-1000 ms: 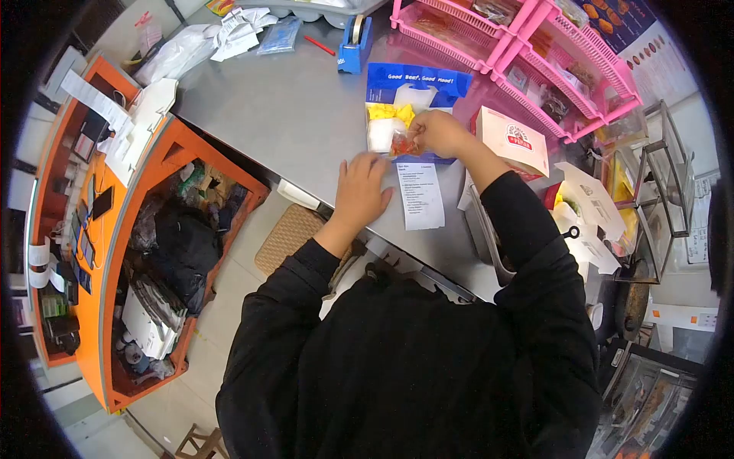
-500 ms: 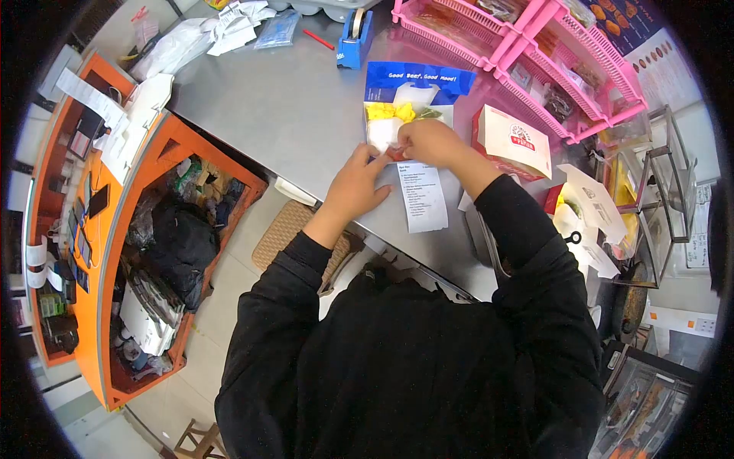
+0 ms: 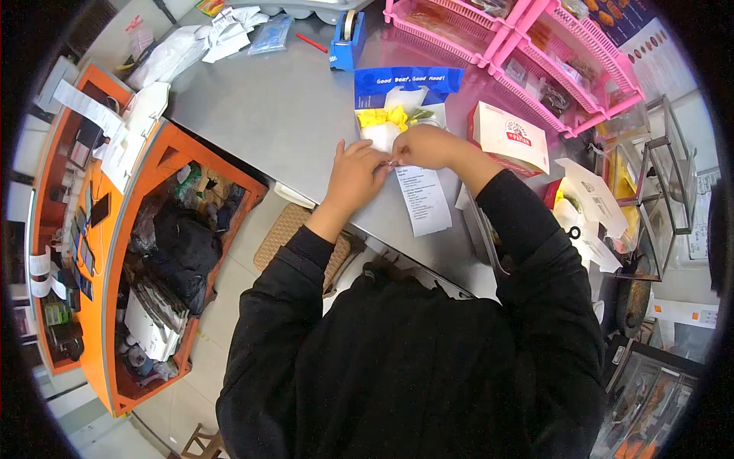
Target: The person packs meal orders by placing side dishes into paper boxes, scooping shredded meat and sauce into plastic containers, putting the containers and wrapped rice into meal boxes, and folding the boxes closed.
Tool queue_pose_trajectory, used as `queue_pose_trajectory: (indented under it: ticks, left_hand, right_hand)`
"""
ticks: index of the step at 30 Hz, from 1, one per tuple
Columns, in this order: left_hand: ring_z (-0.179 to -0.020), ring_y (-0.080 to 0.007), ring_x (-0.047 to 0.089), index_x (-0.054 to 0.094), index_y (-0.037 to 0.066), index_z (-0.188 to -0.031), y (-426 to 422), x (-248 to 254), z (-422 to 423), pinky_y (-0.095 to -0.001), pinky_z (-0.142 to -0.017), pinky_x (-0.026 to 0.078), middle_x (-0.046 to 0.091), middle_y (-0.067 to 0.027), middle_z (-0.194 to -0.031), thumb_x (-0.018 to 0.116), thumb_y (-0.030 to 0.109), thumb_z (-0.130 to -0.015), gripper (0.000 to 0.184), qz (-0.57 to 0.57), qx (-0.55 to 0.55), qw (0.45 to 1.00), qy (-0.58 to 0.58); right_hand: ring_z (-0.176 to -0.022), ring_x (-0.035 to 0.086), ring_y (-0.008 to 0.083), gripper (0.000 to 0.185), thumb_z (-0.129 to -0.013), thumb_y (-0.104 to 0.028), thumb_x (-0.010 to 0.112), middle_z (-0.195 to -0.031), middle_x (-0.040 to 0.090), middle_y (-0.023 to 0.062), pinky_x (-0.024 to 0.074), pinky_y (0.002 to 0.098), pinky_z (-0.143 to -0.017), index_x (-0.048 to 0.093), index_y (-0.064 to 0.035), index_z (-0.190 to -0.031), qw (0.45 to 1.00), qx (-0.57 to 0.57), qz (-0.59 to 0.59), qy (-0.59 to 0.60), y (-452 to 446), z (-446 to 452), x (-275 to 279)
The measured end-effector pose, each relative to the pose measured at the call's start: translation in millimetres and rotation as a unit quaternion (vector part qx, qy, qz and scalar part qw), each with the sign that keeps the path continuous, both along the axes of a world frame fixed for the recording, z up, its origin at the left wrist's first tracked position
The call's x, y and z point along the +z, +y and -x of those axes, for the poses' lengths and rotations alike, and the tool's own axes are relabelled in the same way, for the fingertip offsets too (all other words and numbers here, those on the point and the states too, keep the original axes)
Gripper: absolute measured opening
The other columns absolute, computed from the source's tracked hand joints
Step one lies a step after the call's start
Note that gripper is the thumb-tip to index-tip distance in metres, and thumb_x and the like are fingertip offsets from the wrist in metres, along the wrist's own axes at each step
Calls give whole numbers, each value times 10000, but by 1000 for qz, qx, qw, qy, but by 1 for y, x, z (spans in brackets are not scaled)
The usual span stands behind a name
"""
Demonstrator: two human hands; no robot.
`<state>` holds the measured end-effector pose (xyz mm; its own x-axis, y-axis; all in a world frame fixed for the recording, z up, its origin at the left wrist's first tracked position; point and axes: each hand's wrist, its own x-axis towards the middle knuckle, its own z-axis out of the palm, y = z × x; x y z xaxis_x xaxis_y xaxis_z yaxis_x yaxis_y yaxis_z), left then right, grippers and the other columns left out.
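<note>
An open box with a blue lid point(image 3: 409, 79) stands on the metal counter point(image 3: 252, 107). Inside it lie yellow paper point(image 3: 382, 116), a white block-like item point(image 3: 380, 136) and something green. At the box's near edge, my left hand point(image 3: 356, 173) and my right hand point(image 3: 425, 147) meet with fingertips pinched together. Whatever they grip there is too small and hidden to name. Just below my right hand, a printed receipt point(image 3: 423, 203) lies flat on the counter.
A closed white and red box point(image 3: 511, 138) stands to the right, with an opened box point(image 3: 585, 203) beyond it. Pink baskets point(image 3: 527, 65) fill the back right. A blue tape dispenser point(image 3: 346, 42) and a red pen point(image 3: 312, 43) are at the back. An orange shelf point(image 3: 145, 206) stands left.
Both hands have come together at the box's near edge. The small reddish packet seen earlier by my right hand is now mostly hidden. The whole view has shifted slightly.
</note>
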<state>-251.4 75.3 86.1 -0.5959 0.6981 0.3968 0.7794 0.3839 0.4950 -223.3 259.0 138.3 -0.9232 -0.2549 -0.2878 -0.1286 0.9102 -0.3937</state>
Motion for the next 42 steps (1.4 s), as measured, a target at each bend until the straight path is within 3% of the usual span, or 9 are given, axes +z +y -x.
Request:
queue_pose_trajectory:
  ticks: [8, 11, 20, 23, 29, 32, 34, 38, 42]
  left_hand:
    - [-899, -252, 530, 636, 115, -825, 7, -2, 16, -489, -822, 355, 609, -84, -813, 560, 203, -781, 124, -12, -26, 1000, -9]
    - [-812, -241, 542, 626, 110, -799, 9, 13, 9, -435, -718, 371, 601, -85, -768, 511, 225, -810, 163, 77, 17, 997, 11]
    - [-782, -228, 553, 622, 116, -774, 17, 25, 9, -399, -689, 377, 607, -62, -751, 534, 249, -772, 160, 240, 37, 964, 111]
    - [-800, -227, 551, 640, 127, -749, 16, 31, 8, -407, -693, 387, 612, -47, -758, 596, 269, -711, 154, 47, 41, 991, 117]
    - [-856, -226, 540, 663, 130, -722, 23, 39, 17, -411, -716, 383, 611, -42, -766, 613, 252, -667, 143, 239, 35, 970, -6]
    - [-877, -218, 536, 673, 144, -736, 27, 41, 20, -433, -761, 382, 617, -37, -777, 608, 237, -668, 133, 300, 28, 953, 26]
    - [-891, -212, 531, 675, 143, -748, 25, 40, 16, -462, -810, 367, 625, -34, -809, 603, 238, -688, 134, 250, 41, 966, 52]
    - [-902, -214, 525, 670, 140, -800, 27, 30, -2, -511, -886, 327, 632, -32, -859, 589, 253, -730, 155, 79, 17, 992, 101]
    - [-908, -213, 522, 655, 134, -854, 29, 15, 2, -522, -890, 319, 631, -31, -870, 599, 244, -738, 169, 105, 11, 992, 76]
  right_hand:
    - [-806, 586, 288, 212, -668, -177, 641, -827, 617, 128, 448, 382, -689, 633, -66, -848, 998, -16, -61, 26, 6, -6, -2]
    - [-806, 604, 284, 191, -702, -198, 609, -836, 629, 130, 466, 390, -698, 656, -77, -842, 996, -18, -90, -2, 8, 0, -4]
    - [-791, 610, 297, 175, -703, -194, 598, -817, 627, 152, 481, 393, -682, 655, -62, -803, 988, -57, -128, 59, -2, -5, -4]
    - [-792, 611, 294, 174, -697, -188, 599, -829, 627, 151, 483, 393, -684, 655, -64, -805, 990, -23, -138, 25, 3, -2, -4]
    - [-792, 607, 289, 195, -683, -179, 600, -852, 625, 136, 481, 387, -685, 647, -78, -843, 983, -62, -166, 48, 1, -2, -11]
    - [-779, 601, 287, 229, -673, -166, 610, -846, 622, 132, 476, 372, -681, 631, -90, -889, 986, -60, -32, 151, 20, -11, 8]
    - [-751, 584, 261, 314, -643, -171, 657, -826, 602, 134, 458, 352, -664, 601, -60, -931, 977, -87, 19, 192, 30, -29, 42]
    - [-715, 514, 113, 258, -694, -168, 660, -731, 531, 21, 416, 262, -644, 575, -16, -885, 944, -228, 194, 140, 38, -109, 134]
    - [-687, 505, 82, 256, -686, -169, 693, -712, 553, 4, 389, 223, -592, 589, -18, -865, 899, -245, 228, 284, 35, -194, 161]
